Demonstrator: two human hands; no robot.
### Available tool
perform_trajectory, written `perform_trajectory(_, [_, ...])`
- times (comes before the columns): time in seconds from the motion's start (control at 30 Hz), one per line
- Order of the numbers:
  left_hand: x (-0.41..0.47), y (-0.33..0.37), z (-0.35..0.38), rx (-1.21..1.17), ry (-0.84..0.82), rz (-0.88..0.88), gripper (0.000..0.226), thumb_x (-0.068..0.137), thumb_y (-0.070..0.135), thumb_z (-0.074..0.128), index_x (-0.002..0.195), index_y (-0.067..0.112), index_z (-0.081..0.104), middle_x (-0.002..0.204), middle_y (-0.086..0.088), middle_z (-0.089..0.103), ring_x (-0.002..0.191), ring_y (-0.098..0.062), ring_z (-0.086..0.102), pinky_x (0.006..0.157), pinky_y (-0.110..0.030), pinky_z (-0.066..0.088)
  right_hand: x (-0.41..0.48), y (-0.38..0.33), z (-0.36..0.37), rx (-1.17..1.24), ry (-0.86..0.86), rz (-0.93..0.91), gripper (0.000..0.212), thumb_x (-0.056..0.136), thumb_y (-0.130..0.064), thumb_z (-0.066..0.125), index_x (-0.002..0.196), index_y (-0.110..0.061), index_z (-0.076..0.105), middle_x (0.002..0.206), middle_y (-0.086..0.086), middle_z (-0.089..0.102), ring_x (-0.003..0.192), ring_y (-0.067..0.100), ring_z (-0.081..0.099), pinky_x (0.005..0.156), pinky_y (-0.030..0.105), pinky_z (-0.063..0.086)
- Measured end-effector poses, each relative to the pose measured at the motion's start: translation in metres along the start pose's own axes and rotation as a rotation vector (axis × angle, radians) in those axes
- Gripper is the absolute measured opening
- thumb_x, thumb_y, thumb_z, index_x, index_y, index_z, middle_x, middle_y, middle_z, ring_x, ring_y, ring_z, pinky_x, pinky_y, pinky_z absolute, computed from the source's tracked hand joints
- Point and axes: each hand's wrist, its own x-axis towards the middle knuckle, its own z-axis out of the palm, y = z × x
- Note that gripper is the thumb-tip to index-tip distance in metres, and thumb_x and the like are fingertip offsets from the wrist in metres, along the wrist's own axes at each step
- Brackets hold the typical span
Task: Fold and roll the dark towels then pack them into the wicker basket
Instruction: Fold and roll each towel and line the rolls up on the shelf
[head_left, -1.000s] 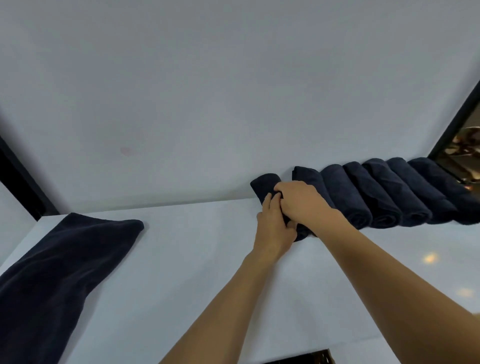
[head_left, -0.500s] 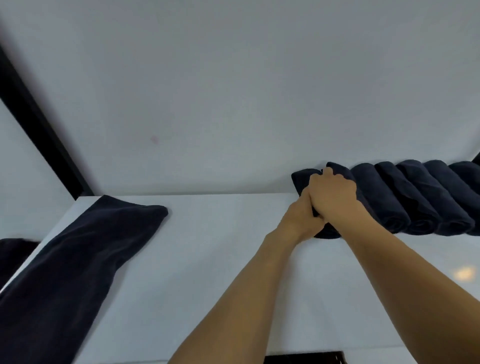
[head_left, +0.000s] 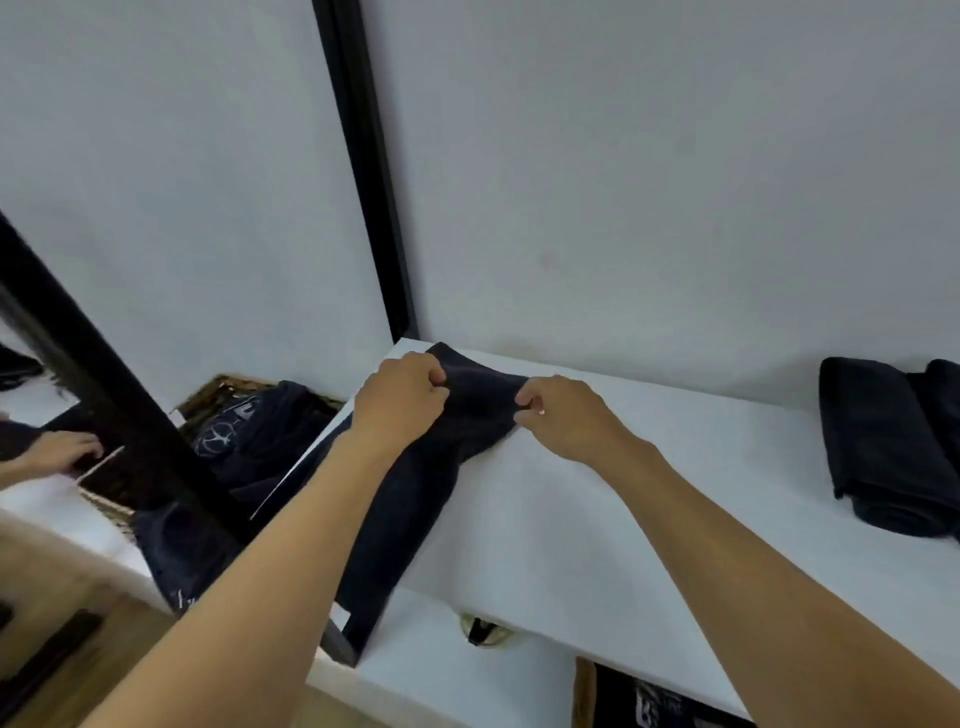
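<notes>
A loose dark towel (head_left: 415, 499) lies over the left end of the white shelf (head_left: 623, 519) and hangs off its front edge. My left hand (head_left: 400, 402) pinches its far left corner. My right hand (head_left: 561, 415) pinches its far right corner. Both hands hold the towel's far edge near the wall. A rolled dark towel (head_left: 878, 447) lies at the right end of the shelf, with the edge of another roll (head_left: 943, 395) beside it. The wicker basket (head_left: 223, 395) stands lower at the left, holding dark cloth with white print.
A black vertical post (head_left: 363, 166) stands at the shelf's back left corner. A slanted black frame (head_left: 104, 374) crosses the left side, with a mirror showing a hand (head_left: 57, 452). More dark printed cloth (head_left: 654, 701) sits below the shelf at the bottom.
My view has swung left. Both hands left the rolled towel in the row at the right and now grip the far edge of the loose towel at the shelf's left end.
</notes>
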Motion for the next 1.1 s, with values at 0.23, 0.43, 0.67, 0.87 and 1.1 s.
perform_trajectory(0.23, [-0.043, -0.076, -0.036, 0.268, -0.228, -0.320, 0.042, 0.085, 0.042, 0.069, 0.111, 0.011, 0.059, 0.102, -0.007, 0.059, 0.089, -0.027, 0.059, 0.069, -0.036, 0.048, -0.031, -0.088, 0.056, 0.039, -0.310, -0.320, 0.018, 0.081, -0.041, 0.072, 0.085, -0.025, 0.063, 0.077, -0.010, 0.064, 0.076, 0.011, 0.062, 0.076, 0.036, 0.056])
perform_trajectory(0.43, [-0.067, -0.075, -0.042, 0.272, -0.251, -0.272, 0.033, 0.089, 0.023, 0.067, 0.111, 0.001, 0.056, 0.085, -0.006, 0.056, 0.085, -0.026, 0.058, 0.066, -0.031, 0.045, -0.061, -0.127, 0.083, -0.331, -0.343, -0.462, 0.059, 0.071, -0.072, 0.065, 0.097, -0.019, 0.059, 0.089, -0.005, 0.064, 0.079, 0.015, 0.061, 0.064, 0.032, 0.046])
perform_trajectory(0.67, [-0.076, -0.072, -0.049, 0.031, -0.200, -0.284, 0.040, 0.085, 0.036, 0.068, 0.065, 0.011, 0.045, 0.066, -0.003, 0.049, 0.059, -0.017, 0.048, 0.050, -0.028, 0.034, -0.080, -0.131, 0.102, -0.458, -0.066, -0.594, 0.024, 0.090, -0.031, 0.054, 0.105, -0.013, 0.054, 0.101, 0.005, 0.063, 0.084, 0.027, 0.061, 0.059, 0.033, 0.031])
perform_trajectory(0.87, [-0.085, -0.069, -0.060, -0.412, -0.273, -0.341, 0.019, 0.091, 0.004, 0.055, 0.101, 0.001, 0.071, 0.102, -0.014, 0.066, 0.100, -0.030, 0.063, 0.071, -0.036, 0.058, -0.074, -0.120, 0.088, -0.023, -0.209, -0.335, 0.015, 0.085, -0.033, 0.056, 0.081, -0.018, 0.052, 0.082, 0.004, 0.064, 0.079, 0.028, 0.062, 0.068, 0.039, 0.051])
perform_trajectory(1.1, [-0.089, -0.051, -0.081, -0.888, -0.077, -0.236, 0.017, 0.084, 0.006, 0.073, 0.101, 0.003, 0.072, 0.102, -0.015, 0.071, 0.098, -0.026, 0.069, 0.079, -0.032, 0.059, -0.074, -0.127, 0.062, 0.392, -0.116, -0.254, 0.032, 0.087, -0.043, 0.063, 0.094, -0.011, 0.065, 0.083, 0.008, 0.072, 0.075, 0.020, 0.070, 0.070, 0.042, 0.060])
